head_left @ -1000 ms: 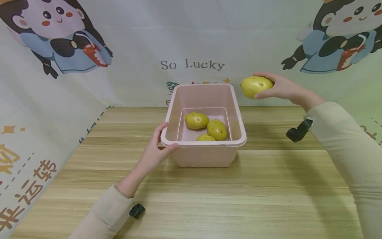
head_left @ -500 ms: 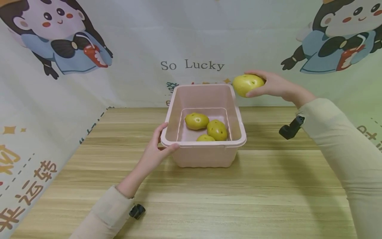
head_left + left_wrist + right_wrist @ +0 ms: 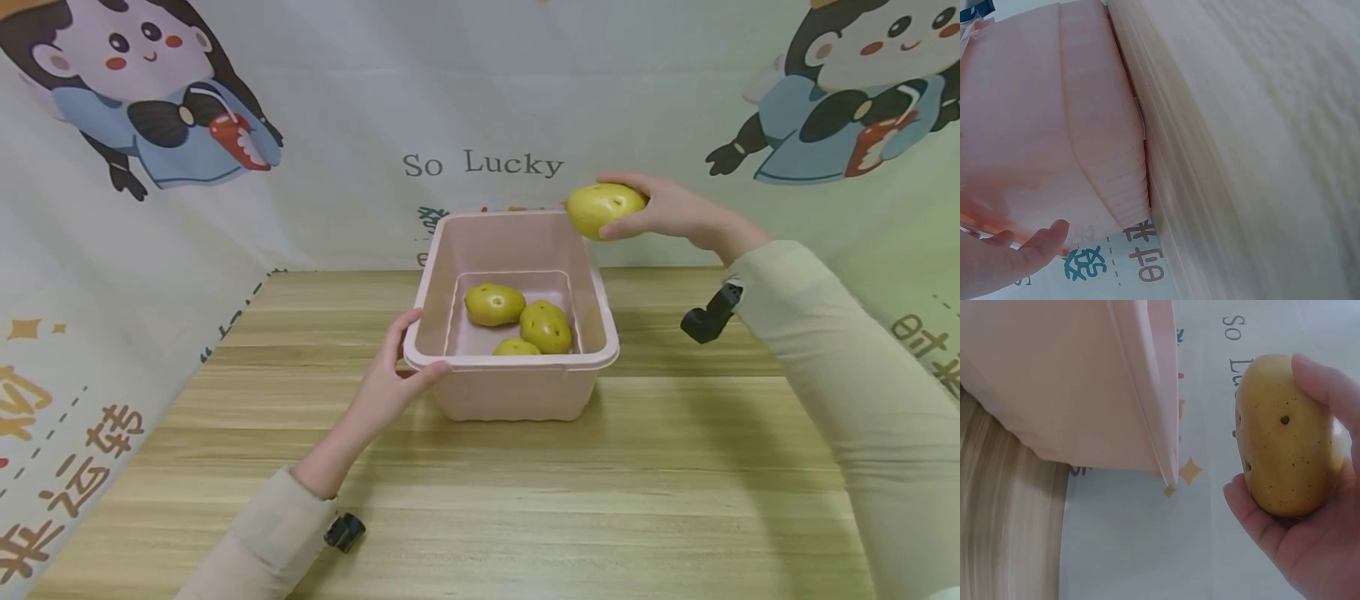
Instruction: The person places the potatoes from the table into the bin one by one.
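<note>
My right hand (image 3: 667, 212) grips a yellow potato (image 3: 600, 208) between thumb and fingers, high over the far right corner of a pink plastic bin (image 3: 510, 392). The right wrist view shows this potato (image 3: 1288, 434), with dark eyes on its skin, beside the bin's wall (image 3: 1054, 381). Three more potatoes lie inside the bin: one at the left (image 3: 495, 304), one at the right (image 3: 545, 327), and one partly hidden behind the front rim (image 3: 517, 346). At the near left corner my left hand (image 3: 390, 375) holds the bin's rim, thumb on the front and fingers along the side.
The bin stands on a wooden table (image 3: 480, 508). Behind it hangs a pale printed cloth (image 3: 337, 108) with cartoon figures and lettering, which also runs down the left side. A black wrist camera (image 3: 711, 315) hangs below the right sleeve, another (image 3: 345, 532) by the left.
The right hand has moved left and slightly up with its potato, from beside the bin to over its far right corner. The left hand and the bin have stayed put.
</note>
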Demonstrator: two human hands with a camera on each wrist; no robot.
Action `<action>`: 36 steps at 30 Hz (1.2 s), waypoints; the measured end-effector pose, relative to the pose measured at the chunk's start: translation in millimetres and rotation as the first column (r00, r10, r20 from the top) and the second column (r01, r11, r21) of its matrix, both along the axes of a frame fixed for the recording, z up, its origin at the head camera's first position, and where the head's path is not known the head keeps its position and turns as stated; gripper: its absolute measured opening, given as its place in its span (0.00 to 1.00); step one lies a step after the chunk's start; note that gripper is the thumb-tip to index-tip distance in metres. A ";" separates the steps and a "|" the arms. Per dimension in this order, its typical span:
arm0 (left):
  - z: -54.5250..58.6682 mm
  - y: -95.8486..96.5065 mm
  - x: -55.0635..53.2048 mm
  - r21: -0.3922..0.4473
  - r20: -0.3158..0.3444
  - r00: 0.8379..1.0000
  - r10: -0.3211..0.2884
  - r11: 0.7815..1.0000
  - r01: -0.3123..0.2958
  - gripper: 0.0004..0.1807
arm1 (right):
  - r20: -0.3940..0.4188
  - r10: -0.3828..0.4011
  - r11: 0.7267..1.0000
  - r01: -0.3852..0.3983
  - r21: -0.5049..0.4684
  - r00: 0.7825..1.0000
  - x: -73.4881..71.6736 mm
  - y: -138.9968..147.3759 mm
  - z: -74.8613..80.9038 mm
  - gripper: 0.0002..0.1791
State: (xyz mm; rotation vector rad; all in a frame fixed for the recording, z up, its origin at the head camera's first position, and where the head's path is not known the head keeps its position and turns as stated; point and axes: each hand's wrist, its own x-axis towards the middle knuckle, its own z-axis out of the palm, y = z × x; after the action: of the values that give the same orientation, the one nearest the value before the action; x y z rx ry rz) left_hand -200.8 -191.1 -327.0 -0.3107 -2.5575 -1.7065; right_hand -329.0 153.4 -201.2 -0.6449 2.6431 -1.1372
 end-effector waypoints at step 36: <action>0.1 0.2 0.3 -0.005 -0.012 1.000 0.009 1.000 -0.009 0.43 | 0.021 0.109 0.994 -0.108 -0.022 0.994 -13.2 -68.2 -4.0 0.44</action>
State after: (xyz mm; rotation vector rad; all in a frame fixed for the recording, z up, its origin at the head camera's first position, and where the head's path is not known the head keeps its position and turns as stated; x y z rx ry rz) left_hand -200.5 -190.9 -326.9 -0.3073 -2.5520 -1.6897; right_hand -342.2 85.2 -205.3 -0.7651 2.5465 -1.1357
